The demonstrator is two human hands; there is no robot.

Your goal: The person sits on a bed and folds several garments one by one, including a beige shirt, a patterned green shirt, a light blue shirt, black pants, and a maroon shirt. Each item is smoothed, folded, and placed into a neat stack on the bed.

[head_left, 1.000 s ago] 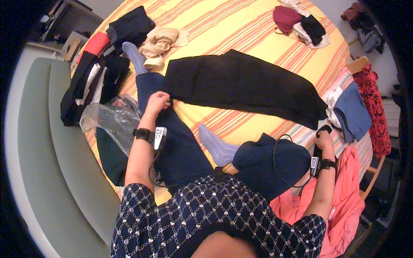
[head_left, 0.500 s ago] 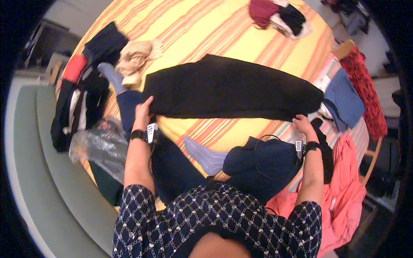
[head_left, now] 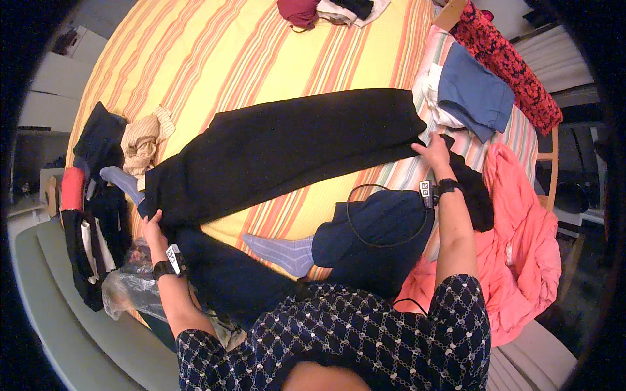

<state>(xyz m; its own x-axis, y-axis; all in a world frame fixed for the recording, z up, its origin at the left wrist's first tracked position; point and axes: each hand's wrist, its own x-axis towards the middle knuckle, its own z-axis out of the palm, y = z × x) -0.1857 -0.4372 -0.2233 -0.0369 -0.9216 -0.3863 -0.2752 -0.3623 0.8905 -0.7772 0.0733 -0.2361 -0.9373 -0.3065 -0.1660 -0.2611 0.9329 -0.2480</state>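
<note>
A pair of black trousers (head_left: 280, 140), folded lengthwise, stretches across the bed in front of my crossed legs. Its left end lies lower and nearer to me than its right end. My left hand (head_left: 154, 236) is closed on the near left corner, thumb and fingers pinching the cloth. At the near right corner, my right hand (head_left: 435, 156) grips the other end between thumb and fingers. Below the trousers, my foot in a light blue-grey sock (head_left: 280, 253) rests on the bedspread. The cloth hides part of my other leg.
A striped yellow bedspread (head_left: 189, 58) covers the bed. At left lie a beige knit (head_left: 140, 143), dark clothes (head_left: 98, 140) and a clear plastic bag (head_left: 134, 293). Folded blue cloth (head_left: 473, 88), a coral garment (head_left: 521, 247) and red-black patterned fabric (head_left: 508, 68) are at right.
The view has turned to the right. The trousers have tilted in the picture, the left end lower and the right end higher, with both hands still at their corners.
</note>
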